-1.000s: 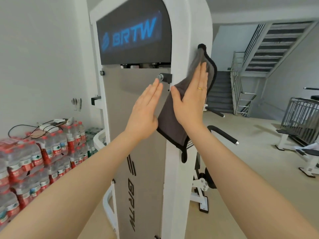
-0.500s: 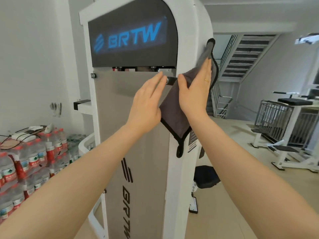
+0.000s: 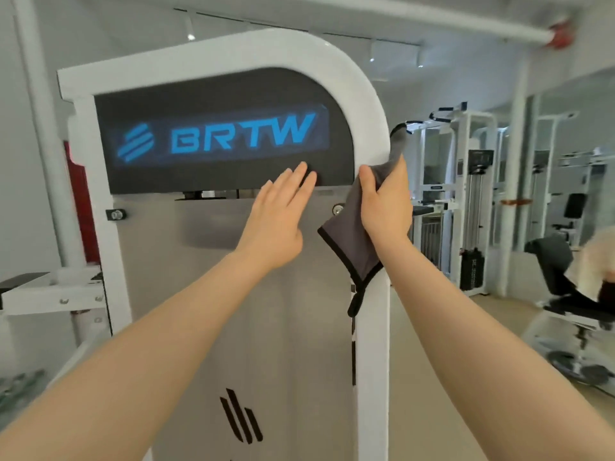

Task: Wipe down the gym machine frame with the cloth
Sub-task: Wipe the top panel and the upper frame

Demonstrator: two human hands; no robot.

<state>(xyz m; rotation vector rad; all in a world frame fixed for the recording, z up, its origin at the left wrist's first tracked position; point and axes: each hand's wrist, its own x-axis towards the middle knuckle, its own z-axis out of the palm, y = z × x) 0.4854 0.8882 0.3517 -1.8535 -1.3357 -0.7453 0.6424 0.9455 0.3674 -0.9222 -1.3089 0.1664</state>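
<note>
Indoor gym, white weight-stack machines [image 3: 472, 207], black padded seat [image 3: 552, 261], branded machine frame [image 3: 369, 104]

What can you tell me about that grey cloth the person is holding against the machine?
The cloth is dark grey, soft-looking fabric with a black stitched border. The right hand presses it against the white frame of the machine's right upright, thumb on the near side, fingers wrapped round the far side. Its top corner pokes up above the fingers; its lower part hangs loose below the wrist, ending in a black-edged corner beside the post. The left hand does not touch it.
</note>
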